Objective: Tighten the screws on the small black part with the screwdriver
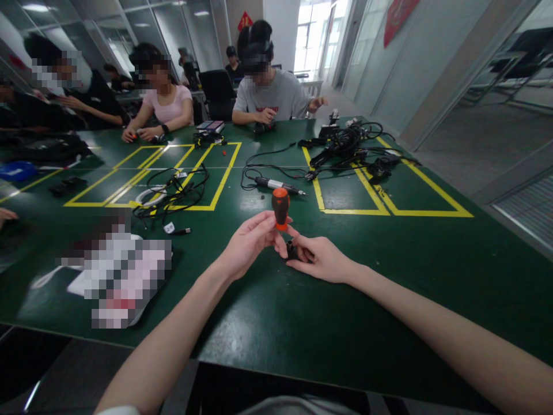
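A stubby screwdriver [281, 208] with an orange and black handle stands upright above the table, handle end up. My left hand [250, 242] is closed on it, with the fingers around its lower end. Just below and to the right, my right hand [324, 258] pinches a small dark part [290, 253] low over the green tabletop. A round opening shows on top of that part; the fingers cover most of the rest. The screwdriver's tip is partly hidden by the fingers, so I cannot tell whether it touches the part.
Beyond my hands lies a corded, pen-shaped black and silver tool [279, 185]. Tangled black cables [345, 147] are heaped at the far right, and more cables [173, 193] lie left. A blurred pouch-like item [133, 276] rests near left. Yellow tape [224, 178] marks the green table [389, 300]; co-workers sit opposite.
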Demonstrator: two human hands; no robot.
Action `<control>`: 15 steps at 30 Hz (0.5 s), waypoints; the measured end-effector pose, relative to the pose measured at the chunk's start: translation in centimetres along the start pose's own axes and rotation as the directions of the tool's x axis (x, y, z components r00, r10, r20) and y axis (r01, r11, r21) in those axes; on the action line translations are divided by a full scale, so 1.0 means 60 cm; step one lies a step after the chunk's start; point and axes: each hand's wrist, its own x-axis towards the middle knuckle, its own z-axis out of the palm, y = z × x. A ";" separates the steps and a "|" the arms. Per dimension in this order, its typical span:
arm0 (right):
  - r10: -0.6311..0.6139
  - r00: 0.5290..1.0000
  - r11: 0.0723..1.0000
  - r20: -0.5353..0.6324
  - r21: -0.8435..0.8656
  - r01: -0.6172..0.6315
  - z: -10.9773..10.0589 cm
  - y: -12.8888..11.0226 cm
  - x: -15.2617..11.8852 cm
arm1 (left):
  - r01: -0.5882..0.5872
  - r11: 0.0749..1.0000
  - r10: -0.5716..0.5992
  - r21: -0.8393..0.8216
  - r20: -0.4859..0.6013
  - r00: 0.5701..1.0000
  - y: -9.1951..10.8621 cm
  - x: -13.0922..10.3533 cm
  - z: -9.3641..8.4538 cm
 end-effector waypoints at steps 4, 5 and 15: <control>-0.001 1.000 1.000 0.005 -0.005 0.001 0.000 0.001 0.000 | -0.014 1.000 0.014 0.003 -0.033 0.999 -0.004 -0.002 0.001; 0.001 1.000 1.000 0.004 -0.003 -0.001 0.000 0.001 0.000 | -0.014 1.000 0.015 0.008 -0.035 0.999 -0.004 -0.002 0.001; 0.000 1.000 1.000 0.003 -0.004 0.000 -0.002 -0.002 0.001 | -0.028 0.998 0.029 0.051 -0.016 0.999 0.000 -0.002 0.003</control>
